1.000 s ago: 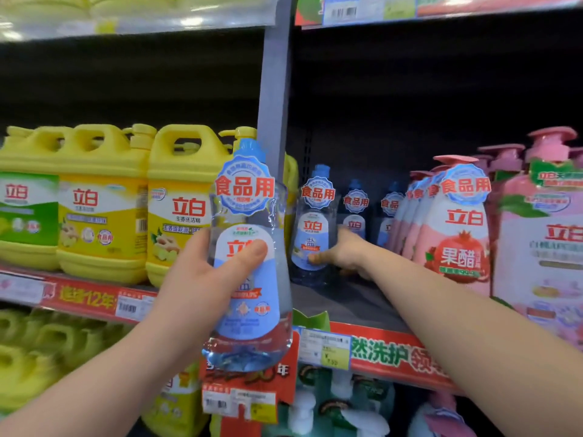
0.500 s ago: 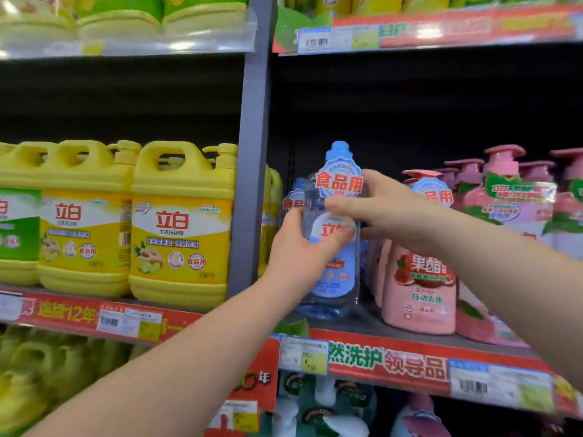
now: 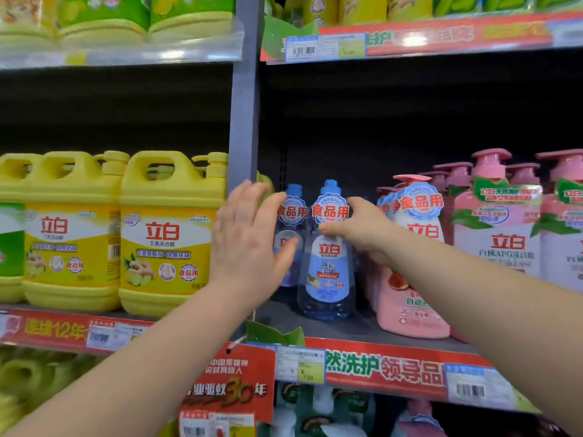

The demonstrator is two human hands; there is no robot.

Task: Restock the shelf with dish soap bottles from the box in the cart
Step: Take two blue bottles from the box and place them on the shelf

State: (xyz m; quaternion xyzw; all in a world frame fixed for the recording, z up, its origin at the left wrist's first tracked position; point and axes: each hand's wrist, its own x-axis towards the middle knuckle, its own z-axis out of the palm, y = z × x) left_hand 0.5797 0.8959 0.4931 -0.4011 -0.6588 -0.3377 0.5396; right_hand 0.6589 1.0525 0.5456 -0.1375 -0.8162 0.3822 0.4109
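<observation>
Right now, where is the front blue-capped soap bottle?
Head view, mid-frame: the front bottle stands on the shelf between a second blue-capped bottle and the pink pump bottle, the right hand gripping its neck.

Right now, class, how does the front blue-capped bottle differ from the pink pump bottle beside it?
The blue-capped bottle is clear; the pink pump bottle is opaque. The blue-capped bottle looks slimmer than the pink pump bottle. The right hand grips the blue-capped bottle's neck, not the pink pump bottle's. Both stand upright on one shelf with round blue tags.
</observation>
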